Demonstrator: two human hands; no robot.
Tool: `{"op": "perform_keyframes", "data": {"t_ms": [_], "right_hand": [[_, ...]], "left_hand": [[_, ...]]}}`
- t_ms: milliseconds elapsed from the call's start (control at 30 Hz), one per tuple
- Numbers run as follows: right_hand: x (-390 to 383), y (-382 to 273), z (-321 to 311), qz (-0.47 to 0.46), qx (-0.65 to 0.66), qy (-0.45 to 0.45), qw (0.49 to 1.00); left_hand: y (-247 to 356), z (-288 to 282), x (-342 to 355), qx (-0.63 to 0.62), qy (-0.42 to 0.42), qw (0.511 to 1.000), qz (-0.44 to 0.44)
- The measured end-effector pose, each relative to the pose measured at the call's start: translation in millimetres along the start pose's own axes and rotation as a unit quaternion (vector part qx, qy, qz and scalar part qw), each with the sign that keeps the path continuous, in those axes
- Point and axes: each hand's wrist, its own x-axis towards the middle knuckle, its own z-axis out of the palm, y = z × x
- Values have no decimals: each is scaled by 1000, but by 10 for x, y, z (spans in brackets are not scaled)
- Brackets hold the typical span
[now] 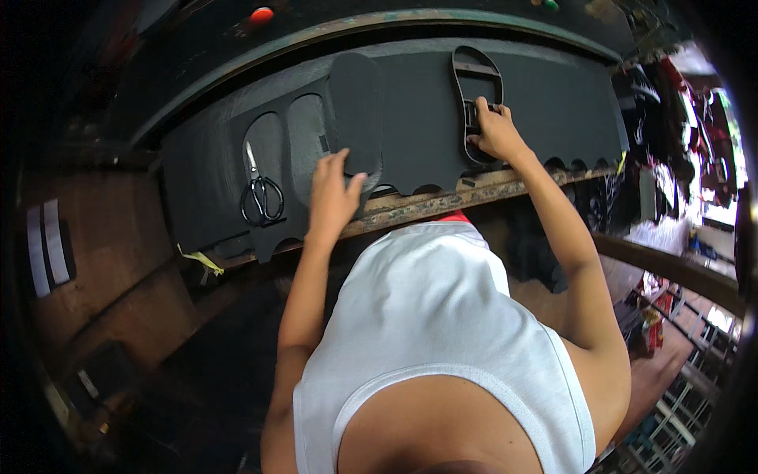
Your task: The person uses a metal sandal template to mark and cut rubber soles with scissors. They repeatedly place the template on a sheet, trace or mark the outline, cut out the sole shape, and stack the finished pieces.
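Note:
My right hand (495, 132) grips a sole-shaped dark cutting die (477, 68) by its middle, standing on a dark grey sheet (560, 103) laid over the bench. At the lower end of a cut sole-shaped grey piece (356, 103) is my left hand (332, 193), fingers spread; whether the fingertips touch it is unclear. Black-handled scissors (263, 197) lie further left, on sheet material with sole-shaped cut-outs.
A wooden bench edge (426, 203) runs in front of my body, with yellow strips at both ends. Beyond the sheet is a dark ledge (379, 20) with a red button. Two pale strips (49, 245) are at the far left, and cluttered racks (695, 134) at the right.

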Motion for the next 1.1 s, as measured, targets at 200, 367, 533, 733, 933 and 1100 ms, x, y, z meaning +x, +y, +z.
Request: {"op": "perform_keyframes", "data": {"t_ms": [200, 367, 533, 733, 933, 1100], "right_hand": [[55, 40, 58, -25, 45, 55, 997], [-52, 101, -99, -34, 124, 87, 988], [-99, 553, -429, -70, 348, 215, 910], [-359, 839, -397, 0, 198, 219, 955], [-335, 812, -99, 1, 1, 140, 990], [-350, 792, -79, 25, 26, 86, 996]], "left_hand": [[309, 585, 291, 137, 26, 985, -99], [458, 578, 445, 144, 80, 981, -101], [278, 54, 412, -49, 85, 967, -235], [286, 30, 178, -371, 183, 874, -255], [759, 319, 47, -404, 134, 866, -263], [873, 418, -10, -307, 132, 926, -179]]}}
